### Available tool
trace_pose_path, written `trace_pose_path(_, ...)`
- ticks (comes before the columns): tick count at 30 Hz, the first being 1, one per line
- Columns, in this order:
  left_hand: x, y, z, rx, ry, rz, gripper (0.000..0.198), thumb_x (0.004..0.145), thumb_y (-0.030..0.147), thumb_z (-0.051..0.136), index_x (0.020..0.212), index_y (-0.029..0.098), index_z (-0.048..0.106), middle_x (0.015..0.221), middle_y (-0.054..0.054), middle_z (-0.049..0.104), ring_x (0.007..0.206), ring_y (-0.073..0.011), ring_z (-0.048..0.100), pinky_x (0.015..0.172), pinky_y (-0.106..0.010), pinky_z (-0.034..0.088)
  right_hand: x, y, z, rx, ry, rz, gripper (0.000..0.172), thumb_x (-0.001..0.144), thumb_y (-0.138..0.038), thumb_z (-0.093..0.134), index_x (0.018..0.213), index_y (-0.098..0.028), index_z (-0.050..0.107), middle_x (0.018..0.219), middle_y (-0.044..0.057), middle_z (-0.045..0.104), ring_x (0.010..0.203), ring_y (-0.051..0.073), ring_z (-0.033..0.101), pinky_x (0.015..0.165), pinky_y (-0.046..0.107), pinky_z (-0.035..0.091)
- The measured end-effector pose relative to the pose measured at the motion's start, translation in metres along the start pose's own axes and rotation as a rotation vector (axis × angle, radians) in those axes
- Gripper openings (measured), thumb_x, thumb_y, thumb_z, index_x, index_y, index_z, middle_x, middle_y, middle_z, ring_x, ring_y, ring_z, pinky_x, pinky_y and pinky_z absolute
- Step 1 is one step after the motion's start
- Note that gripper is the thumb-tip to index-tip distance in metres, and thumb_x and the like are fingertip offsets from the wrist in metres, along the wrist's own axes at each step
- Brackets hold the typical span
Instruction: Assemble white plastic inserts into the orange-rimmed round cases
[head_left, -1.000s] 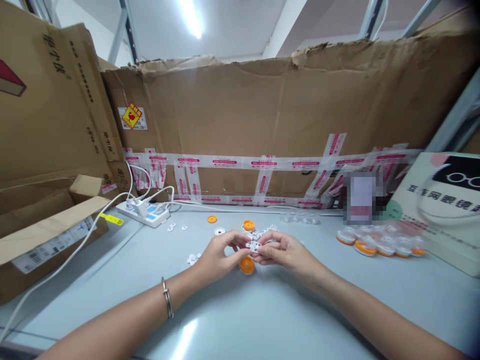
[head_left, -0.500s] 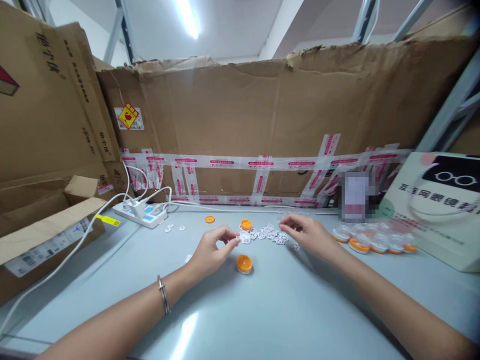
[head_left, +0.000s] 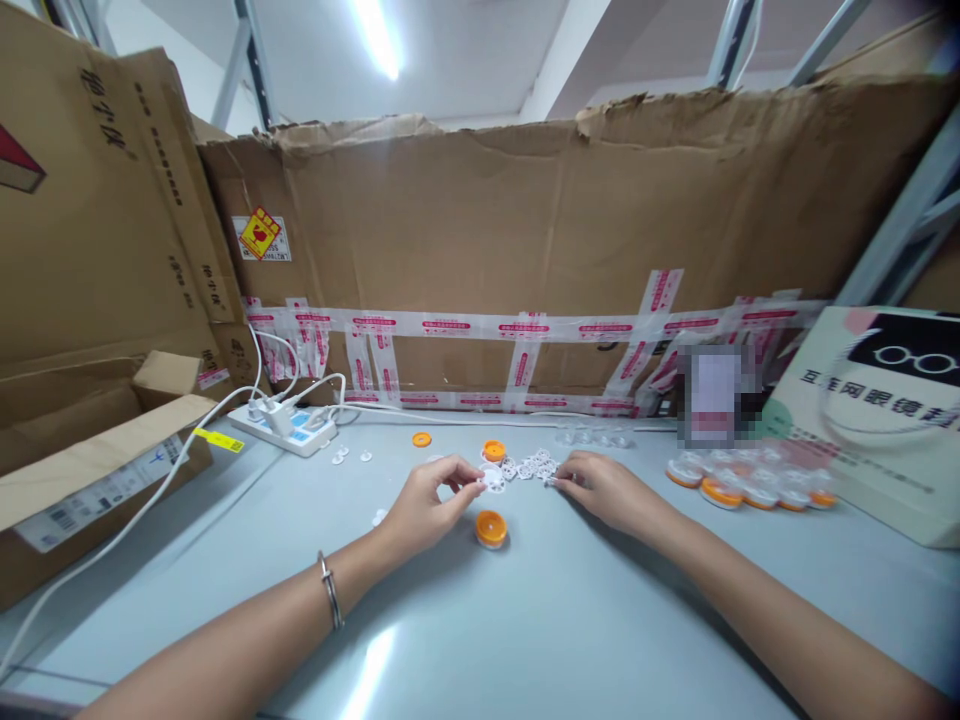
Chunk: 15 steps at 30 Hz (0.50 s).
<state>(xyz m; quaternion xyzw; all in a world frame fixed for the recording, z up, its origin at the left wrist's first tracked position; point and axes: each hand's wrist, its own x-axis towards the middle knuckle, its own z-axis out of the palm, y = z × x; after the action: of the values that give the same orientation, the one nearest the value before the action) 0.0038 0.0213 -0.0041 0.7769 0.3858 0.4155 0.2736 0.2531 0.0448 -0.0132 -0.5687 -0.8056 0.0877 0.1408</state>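
Observation:
My left hand (head_left: 424, 504) pinches a small white round plastic part (head_left: 493, 481) between thumb and fingertips, just above the grey table (head_left: 525, 620). An orange cap (head_left: 491, 529) lies on the table right below it. My right hand (head_left: 604, 489) rests with curled fingers at the edge of a heap of small white plastic parts (head_left: 531, 466); what its fingertips hold is too small to make out. A second orange cap (head_left: 494, 451) sits behind the heap and a flat orange ring (head_left: 421, 439) lies further left.
A row of finished orange and clear discs (head_left: 750, 488) lies at the right, before a printed box (head_left: 877, 410). A power strip (head_left: 285, 426) with white cables sits at the back left, by an open carton (head_left: 90, 470). Taped cardboard (head_left: 525, 250) walls the back.
The hands, joined over the orange cap a second ago, parted. My right hand reached out to the back right, then came back to the heap of white parts. My left hand kept its white part.

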Motion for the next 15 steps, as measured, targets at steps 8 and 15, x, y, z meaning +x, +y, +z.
trace_pose_path(8,-0.001,0.000,0.001,0.008,-0.018,0.000,0.012,0.079,0.023,0.055,0.081,0.015,0.064,0.077,-0.004,0.066,0.071,-0.0152,0.058,0.067,-0.026,0.046,0.000,0.008,0.001,0.007,0.092,0.044,0.025,0.077,-0.038,0.052,0.078,-0.019,0.068,0.088,0.010,0.063,0.085,0.026,0.056,0.075,0.035,0.041)
trace_pose_path(15,0.000,0.001,0.002,0.019,-0.020,0.015,0.013,0.079,0.023,0.055,0.081,0.014,0.064,0.076,-0.005,0.066,0.070,-0.0148,0.058,0.066,-0.026,0.045,0.008,0.003,0.019,0.054,0.157,-0.032,0.021,0.079,-0.028,0.051,0.085,-0.018,0.069,0.090,0.010,0.062,0.087,0.024,0.056,0.080,0.035,0.040)
